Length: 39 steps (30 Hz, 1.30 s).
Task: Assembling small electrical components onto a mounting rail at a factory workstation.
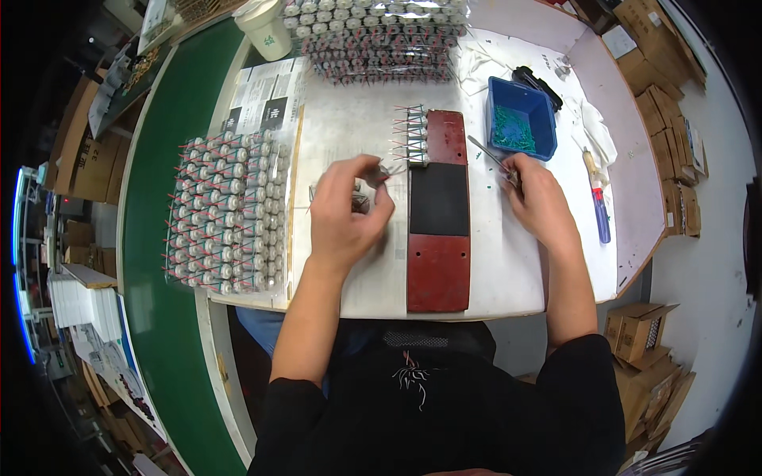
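My left hand (349, 208) is closed, thumb and forefinger pinching a small metal motor (379, 174) with thin leads. Below its palm, a few more small metal parts lie partly hidden on the white table. Right of that hand lies a long dark red board (438, 271) with a black middle section. A row of small motors (416, 136) with red and green wires lines the board's upper left edge. In my right hand (540, 198), closed, is a slim metal tool (486, 151), its shaft pointing up and left; its handle is hidden by the fingers.
A blue bin (548, 127) holds small green pieces, with a black object (538, 86) behind it. At the right lies a red-and-blue-handled tool (598, 208). Trays of wired motors stand at left (226, 210) and at the back (381, 47), beside a white cup (266, 32).
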### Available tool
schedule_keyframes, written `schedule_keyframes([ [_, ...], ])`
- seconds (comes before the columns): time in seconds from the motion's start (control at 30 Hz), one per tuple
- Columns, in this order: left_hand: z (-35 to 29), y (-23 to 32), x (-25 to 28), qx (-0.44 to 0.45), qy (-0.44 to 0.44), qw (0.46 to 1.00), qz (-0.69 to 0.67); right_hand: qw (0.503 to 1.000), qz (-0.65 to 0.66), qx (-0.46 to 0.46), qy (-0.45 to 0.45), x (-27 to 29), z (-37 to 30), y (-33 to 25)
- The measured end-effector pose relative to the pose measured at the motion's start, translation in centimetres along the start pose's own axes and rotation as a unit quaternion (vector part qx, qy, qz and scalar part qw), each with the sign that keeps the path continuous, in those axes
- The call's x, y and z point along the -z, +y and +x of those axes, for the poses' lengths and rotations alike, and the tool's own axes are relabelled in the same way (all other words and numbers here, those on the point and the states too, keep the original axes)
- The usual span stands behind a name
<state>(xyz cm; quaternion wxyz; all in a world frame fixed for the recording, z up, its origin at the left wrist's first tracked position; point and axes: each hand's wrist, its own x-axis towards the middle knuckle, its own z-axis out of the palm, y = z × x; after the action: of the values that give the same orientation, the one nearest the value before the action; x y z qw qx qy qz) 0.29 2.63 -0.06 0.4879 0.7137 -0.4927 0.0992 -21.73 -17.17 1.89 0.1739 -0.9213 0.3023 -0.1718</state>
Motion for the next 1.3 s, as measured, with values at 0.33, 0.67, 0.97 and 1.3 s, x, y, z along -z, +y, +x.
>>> schedule_keyframes([
  [0.33, -0.3, 3.2, -1.0, -0.052, -0.233, 0.967, -0.093, 0.919, 0.373, -0.123, -0.040, 0.7, 0.6, -1.5],
  [0.67, 0.0, 2.6, -1.3, -0.070, -0.175, 0.982, -0.006, 0.798, 0.562, -0.188, -0.110, 0.2, 0.4, -2.9],
  [0.97, 0.3, 3.2, -1.2, -0.046, -0.129, 0.985, -0.108, 0.814, 0.564, -0.109, -0.092, -1.2, -1.1, -5.4],
  [1.3, -0.1, 3.0, -1.4, -0.105, -0.109, 0.981, -0.121, 0.881, 0.468, 0.064, -0.031, -2.7, -1.5, -5.7],
])
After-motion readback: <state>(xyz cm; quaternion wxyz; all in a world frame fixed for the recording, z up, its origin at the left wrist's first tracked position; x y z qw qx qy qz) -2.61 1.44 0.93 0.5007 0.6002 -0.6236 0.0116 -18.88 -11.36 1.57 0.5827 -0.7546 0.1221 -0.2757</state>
